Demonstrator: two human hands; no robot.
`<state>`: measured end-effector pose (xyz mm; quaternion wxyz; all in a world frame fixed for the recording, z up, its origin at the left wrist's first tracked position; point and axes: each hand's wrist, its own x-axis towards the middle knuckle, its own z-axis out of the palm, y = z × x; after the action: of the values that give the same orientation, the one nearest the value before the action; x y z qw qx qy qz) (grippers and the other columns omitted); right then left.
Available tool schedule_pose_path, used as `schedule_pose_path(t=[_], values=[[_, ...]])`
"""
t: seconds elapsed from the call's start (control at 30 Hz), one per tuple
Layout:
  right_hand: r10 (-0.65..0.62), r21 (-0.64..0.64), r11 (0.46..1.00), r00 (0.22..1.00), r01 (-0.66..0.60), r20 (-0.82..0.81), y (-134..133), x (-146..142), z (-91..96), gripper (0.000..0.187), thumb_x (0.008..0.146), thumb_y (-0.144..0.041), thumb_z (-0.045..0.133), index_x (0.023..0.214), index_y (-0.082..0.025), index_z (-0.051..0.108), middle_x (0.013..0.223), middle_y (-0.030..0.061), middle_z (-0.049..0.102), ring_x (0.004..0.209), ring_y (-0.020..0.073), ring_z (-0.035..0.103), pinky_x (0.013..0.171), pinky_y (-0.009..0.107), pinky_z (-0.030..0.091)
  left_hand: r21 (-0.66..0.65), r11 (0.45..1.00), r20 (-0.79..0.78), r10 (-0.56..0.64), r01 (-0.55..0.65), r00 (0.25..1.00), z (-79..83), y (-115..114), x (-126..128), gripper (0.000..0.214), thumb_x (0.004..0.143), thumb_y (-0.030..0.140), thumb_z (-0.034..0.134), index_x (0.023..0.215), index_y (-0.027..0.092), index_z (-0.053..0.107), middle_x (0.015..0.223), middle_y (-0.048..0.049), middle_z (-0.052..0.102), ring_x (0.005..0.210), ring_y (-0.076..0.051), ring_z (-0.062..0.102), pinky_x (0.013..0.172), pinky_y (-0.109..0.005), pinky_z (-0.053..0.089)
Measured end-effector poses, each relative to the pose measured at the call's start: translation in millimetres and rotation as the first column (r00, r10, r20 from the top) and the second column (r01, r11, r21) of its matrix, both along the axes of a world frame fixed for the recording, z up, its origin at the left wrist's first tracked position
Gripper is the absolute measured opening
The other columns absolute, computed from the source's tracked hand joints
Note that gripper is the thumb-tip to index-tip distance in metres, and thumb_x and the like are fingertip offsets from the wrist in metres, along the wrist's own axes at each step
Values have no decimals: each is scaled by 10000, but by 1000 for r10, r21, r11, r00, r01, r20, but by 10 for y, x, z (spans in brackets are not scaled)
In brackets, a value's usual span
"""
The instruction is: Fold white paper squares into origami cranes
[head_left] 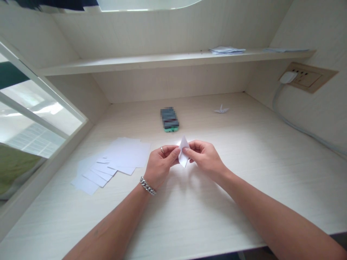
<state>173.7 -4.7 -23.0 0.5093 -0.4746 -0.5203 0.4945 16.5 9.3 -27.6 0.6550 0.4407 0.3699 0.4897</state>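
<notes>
A small piece of folded white paper [184, 156], shaped like a narrow diamond, is held upright just above the desk. My left hand [162, 160], with a ring and a chain bracelet, pinches its left edge between thumb and fingers. From the other side, my right hand [204, 157] grips it, the thumb pressed on the paper's face. Left of my hands, several loose white paper sheets [130, 153] lie fanned out and overlapping. A finished-looking paper crane [221, 109] stands toward the back right of the desk.
Beyond my hands lies a phone [169, 119], its screen pixelated, with a green edge. A shelf [151, 61] crosses the back and carries a paper stack [227, 50]. On the right wall, a white plug [288, 77] sits in a socket panel, its cable [295, 126] trailing down.
</notes>
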Motion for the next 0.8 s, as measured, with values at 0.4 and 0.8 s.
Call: schedule_pose_path(t=[0.4,0.8], values=[[47,-55,997,998,-50,-49,12,-24,0,293,789,-420,673,779,-128,698,693,38,660,620,129,579,599,267,489,92,990,-282,130,-108,951,38,-11,24,276,732,340,760,831,99,669,620,-15,672,539,-109,606,528,-223,517],[63,-58,996,993,-69,-96,19,-16,-41,294,795,-420,683,832,-138,759,694,44,677,613,137,599,614,287,522,93,993,-309,96,-71,946,68,-37,26,247,717,333,772,781,107,697,627,-26,683,556,-112,623,537,-212,507]])
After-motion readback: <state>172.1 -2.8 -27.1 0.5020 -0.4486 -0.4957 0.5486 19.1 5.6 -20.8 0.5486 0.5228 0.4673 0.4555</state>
